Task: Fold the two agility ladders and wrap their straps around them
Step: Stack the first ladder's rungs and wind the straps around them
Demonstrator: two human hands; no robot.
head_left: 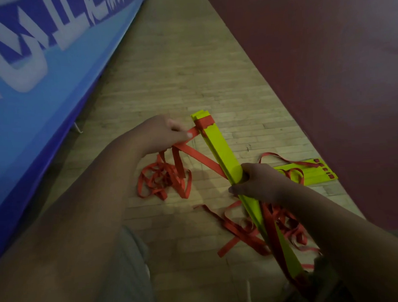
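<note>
A stack of yellow-green ladder rungs is held off the wooden floor, running from upper left to lower right. My right hand grips the stack at its middle. My left hand pinches a red strap just left of the stack's far end, where strap is wound round the rungs. Loose red strap lies heaped under my left hand, and more strap trails under my right forearm. The second ladder lies flat on the floor to the right, its rungs side by side with red strap across them.
A blue banner board with white letters runs along the left. A dark red mat covers the floor on the right, its edge beside the second ladder. Wooden floor stretches ahead between them. My knee in grey cloth is below.
</note>
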